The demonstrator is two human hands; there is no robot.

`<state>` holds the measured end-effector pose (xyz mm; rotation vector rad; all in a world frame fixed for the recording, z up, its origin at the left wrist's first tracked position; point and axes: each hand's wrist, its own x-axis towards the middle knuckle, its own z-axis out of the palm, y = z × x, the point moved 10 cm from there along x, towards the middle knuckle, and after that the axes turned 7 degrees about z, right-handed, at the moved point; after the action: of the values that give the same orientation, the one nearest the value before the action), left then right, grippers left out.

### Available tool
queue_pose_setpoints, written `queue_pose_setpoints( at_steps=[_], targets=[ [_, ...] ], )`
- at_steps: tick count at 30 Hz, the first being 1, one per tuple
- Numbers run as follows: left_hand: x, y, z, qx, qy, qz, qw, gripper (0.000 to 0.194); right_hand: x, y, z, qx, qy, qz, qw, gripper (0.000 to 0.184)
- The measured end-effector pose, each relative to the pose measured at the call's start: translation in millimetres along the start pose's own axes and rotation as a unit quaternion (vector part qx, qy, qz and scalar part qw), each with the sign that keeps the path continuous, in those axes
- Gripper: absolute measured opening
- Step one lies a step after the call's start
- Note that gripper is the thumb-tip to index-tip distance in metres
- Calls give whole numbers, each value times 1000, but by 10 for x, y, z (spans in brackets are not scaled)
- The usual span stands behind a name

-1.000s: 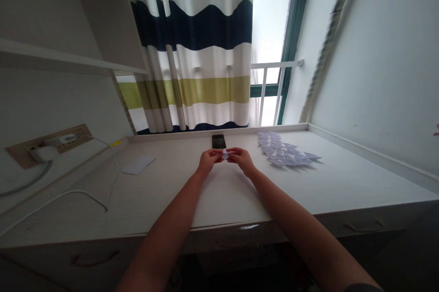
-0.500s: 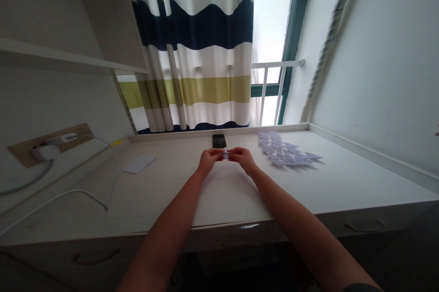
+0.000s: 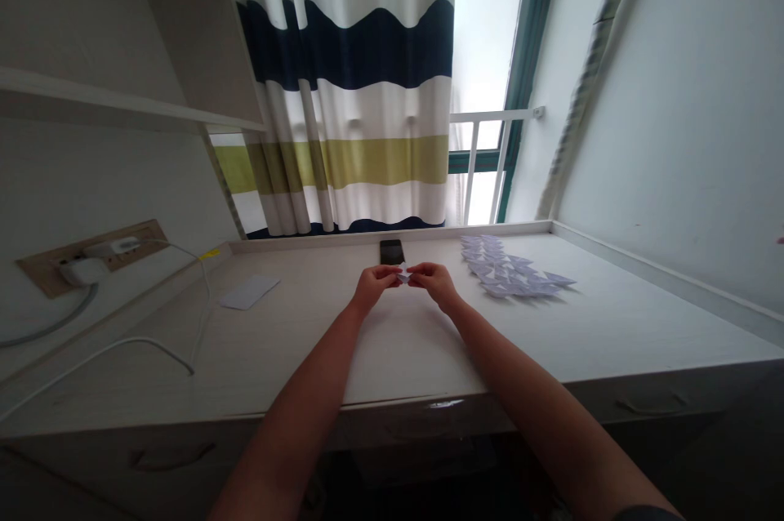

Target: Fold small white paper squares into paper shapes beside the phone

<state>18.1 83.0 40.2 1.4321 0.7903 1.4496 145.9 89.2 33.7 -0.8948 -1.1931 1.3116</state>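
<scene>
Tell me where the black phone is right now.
In the head view, the black phone lies near the middle of the desk's back edge, just beyond the left hand and right hand.

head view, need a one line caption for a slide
Two hands hold a small white paper over a desk, folded papers to the right, a phone just beyond.

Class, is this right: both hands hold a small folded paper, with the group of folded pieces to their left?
The side is wrong: the head view shows the folded paper pieces on the right. The left hand and right hand do hold a small folded paper.
</scene>
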Motion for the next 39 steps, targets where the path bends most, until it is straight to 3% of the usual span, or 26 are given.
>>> queue_pose_setpoints(
  at_steps=[7, 12, 18, 24, 30, 39],
  targets=[
    [-22, -107, -42, 1, 33, -50, 998, 29, -23, -7, 20, -19, -1, 1, 1000, 7],
    [-7, -109, -50, 27, 31, -37, 998, 31, -21, 68, 37, -9, -13, 29, 999, 17],
    [-14, -123, -13, 32, 23, -35, 999, 31, 14, 87, -7, -26, 7, 9, 1000, 24],
    [-31, -156, -15, 15, 32, -59, 998, 29, -1, 68, -17, -18, 14, 13, 1000, 23],
    [-1, -140, -35, -3, 40, -44, 998, 30, -19, 88, -30, 15, 22, 46, 999, 15],
    [17, -104, -21, 10, 38, -23, 999, 30, 16, 72, -40, 20, 27, 31, 999, 12]
  ],
)
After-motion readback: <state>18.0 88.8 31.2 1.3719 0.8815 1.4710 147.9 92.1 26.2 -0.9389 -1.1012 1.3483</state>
